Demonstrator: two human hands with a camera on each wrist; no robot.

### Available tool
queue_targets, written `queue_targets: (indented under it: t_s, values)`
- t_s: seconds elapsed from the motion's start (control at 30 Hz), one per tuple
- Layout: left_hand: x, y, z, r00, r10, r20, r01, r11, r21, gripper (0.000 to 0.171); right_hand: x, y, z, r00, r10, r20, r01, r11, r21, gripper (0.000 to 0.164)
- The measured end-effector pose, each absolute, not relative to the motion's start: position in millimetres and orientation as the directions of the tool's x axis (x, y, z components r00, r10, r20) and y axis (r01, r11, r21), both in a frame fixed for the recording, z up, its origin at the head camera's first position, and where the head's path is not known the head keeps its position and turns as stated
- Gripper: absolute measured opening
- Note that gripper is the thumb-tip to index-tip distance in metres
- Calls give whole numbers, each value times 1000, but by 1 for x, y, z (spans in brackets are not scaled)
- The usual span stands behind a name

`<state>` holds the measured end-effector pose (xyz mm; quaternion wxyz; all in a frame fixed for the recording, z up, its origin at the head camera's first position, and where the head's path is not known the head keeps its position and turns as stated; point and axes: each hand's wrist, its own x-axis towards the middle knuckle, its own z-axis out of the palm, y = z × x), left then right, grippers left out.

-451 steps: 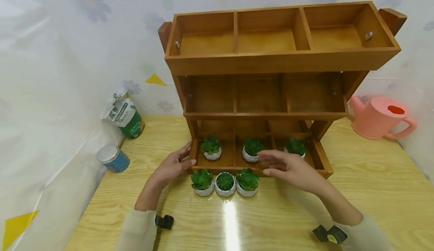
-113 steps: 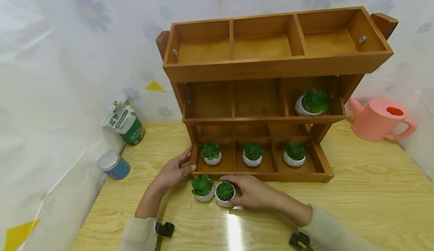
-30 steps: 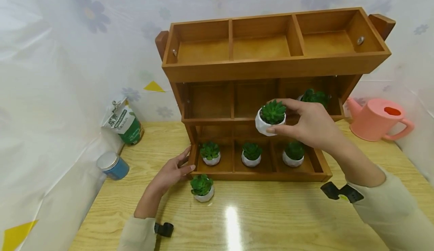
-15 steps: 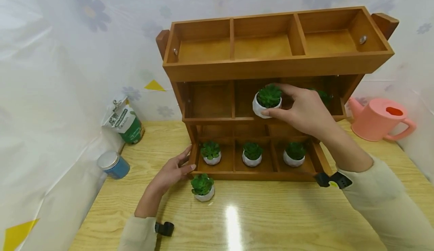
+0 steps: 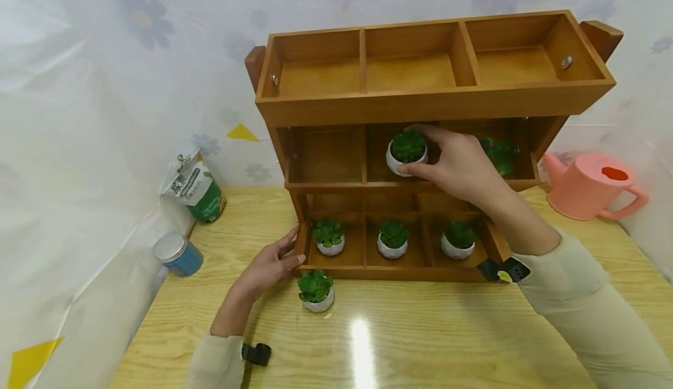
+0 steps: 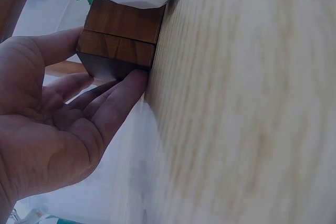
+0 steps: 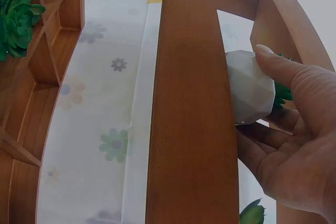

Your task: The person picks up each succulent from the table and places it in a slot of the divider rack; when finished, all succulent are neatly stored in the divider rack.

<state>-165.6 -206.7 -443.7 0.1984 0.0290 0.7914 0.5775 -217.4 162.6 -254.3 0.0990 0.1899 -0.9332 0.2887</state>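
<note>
In the head view my right hand pinches a small succulent in a white faceted pot by its rim, inside the middle compartment of the shelf's middle tier. The right wrist view shows thumb and fingers around the white pot, its base by the tier's front board. My left hand holds the left front corner of the wooden plant shelf, thumb at the front, fingers along the side. In the left wrist view the corner sits between thumb and fingers.
One potted succulent stands on the table before the shelf. Three more, including the left one, fill the bottom tier. Another succulent is partly hidden behind my right hand. A pink watering can, a green-white pouch and a blue jar stand alongside.
Several seconds ago my right hand took this succulent from the front row; it has since been lifted into the middle tier, shifting slightly left and back. My left hand stays at the shelf corner.
</note>
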Motion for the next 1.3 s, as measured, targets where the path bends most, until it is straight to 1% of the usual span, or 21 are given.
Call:
queue_targets:
  t_s: [0.2, 0.53, 0.77, 1.03, 1.3]
  values:
    - [-166, -207, -444, -920, 274, -279, -183, 329, 926, 72, -218, 159, -257, -903, -315, 293, -424, 772, -473, 66]
    - [-167, -207, -443, -920, 275, -279, -181, 334, 925, 73, -218, 155, -263, -899, -348, 268, -436, 770, -465, 62]
    - [-167, -207, -444, -919, 276, -280, -184, 326, 927, 72, -218, 153, -263, -890, -372, 263, -452, 792, -412, 62]
    - [-165, -206, -444, -923, 262, -281, -184, 341, 922, 72, -217, 151, -264, -887, -391, 244, -459, 798, -390, 62]
    - [-166, -206, -445, -924, 258, -283, -185, 346, 920, 72, -217, 152, -267, -872, -420, 253, -487, 802, -347, 61]
